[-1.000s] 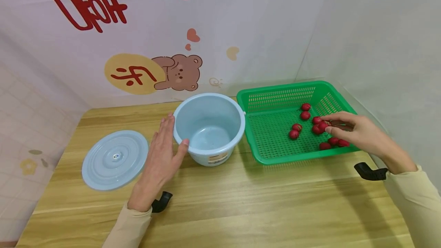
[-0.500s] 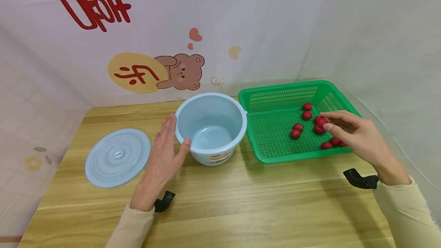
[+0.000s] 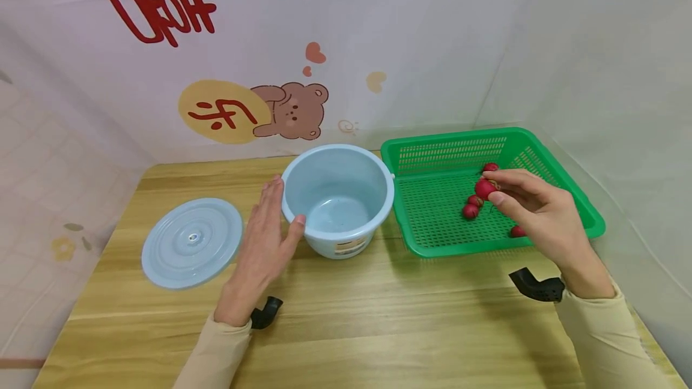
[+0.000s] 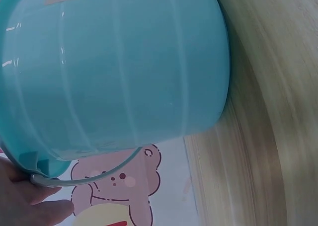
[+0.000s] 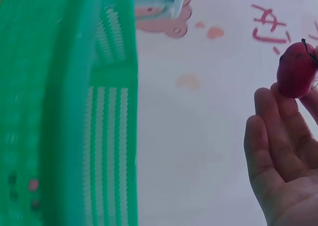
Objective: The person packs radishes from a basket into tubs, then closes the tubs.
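Observation:
A light blue tub (image 3: 337, 197) stands open on the wooden table, and my left hand (image 3: 265, 245) lies flat against its left side with straight fingers and the thumb at the rim. The left wrist view shows the tub's wall (image 4: 114, 72) close up and my fingers (image 4: 30, 196) at its rim. My right hand (image 3: 532, 209) hovers over the green basket (image 3: 432, 245) and pinches one small red fruit (image 3: 483, 188) in its fingertips. That fruit (image 5: 296, 69) shows at my fingertips in the right wrist view. Several more red fruits (image 3: 470, 210) lie in the basket.
The tub's round blue lid (image 3: 191, 243) lies flat on the table at the left. The green basket wall (image 5: 107, 112) fills the left of the right wrist view. A white cloth backdrop with a bear picture (image 3: 294, 111) closes off the back and right.
My right hand has picked one red fruit out of the cluster and lifted it up and leftwards above the basket. The left hand has stayed against the tub.

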The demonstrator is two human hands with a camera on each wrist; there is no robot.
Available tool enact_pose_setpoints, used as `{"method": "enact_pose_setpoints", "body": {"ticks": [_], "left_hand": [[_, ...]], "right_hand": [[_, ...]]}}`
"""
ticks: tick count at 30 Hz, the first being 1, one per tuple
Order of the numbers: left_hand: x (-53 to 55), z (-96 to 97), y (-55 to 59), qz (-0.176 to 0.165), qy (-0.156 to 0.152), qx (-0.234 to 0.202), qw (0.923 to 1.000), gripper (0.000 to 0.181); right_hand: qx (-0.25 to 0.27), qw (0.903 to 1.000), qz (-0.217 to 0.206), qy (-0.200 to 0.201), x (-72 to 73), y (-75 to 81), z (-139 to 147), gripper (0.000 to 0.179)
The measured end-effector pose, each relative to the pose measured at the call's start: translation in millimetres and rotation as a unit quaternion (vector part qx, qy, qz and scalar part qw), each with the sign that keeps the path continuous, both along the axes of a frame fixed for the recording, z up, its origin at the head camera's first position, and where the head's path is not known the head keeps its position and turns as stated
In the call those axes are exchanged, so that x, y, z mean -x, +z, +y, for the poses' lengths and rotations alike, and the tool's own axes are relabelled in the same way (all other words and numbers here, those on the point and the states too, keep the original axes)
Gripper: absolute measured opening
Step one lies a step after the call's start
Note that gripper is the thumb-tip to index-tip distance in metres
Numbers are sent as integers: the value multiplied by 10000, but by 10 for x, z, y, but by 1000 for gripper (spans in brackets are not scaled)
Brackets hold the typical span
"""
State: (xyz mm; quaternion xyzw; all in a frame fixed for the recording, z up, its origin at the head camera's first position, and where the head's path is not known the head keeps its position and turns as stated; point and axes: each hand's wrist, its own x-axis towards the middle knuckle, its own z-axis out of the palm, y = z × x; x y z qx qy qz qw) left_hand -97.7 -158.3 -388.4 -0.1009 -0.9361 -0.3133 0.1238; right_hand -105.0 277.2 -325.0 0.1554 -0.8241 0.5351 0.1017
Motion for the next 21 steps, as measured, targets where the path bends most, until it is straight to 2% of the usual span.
{"method": "enact_pose_setpoints", "body": {"ticks": [4, 7, 13, 21], "left_hand": [[-3, 11, 2, 3, 17, -70, 10000, 76], [7, 25, -9, 42, 32, -124, 9999, 74], [26, 27, -58, 277, 89, -100, 9995, 72], [23, 28, -53, 254, 150, -76, 9995, 73]], "right_hand": [[618, 9968, 208, 458, 12, 7, -169, 35], [1135, 9891, 335, 882, 22, 16, -305, 35], [1196, 9830, 791, 1151, 43, 15, -563, 33], [1364, 9710, 1221, 1537, 112, -37, -857, 32]]}}
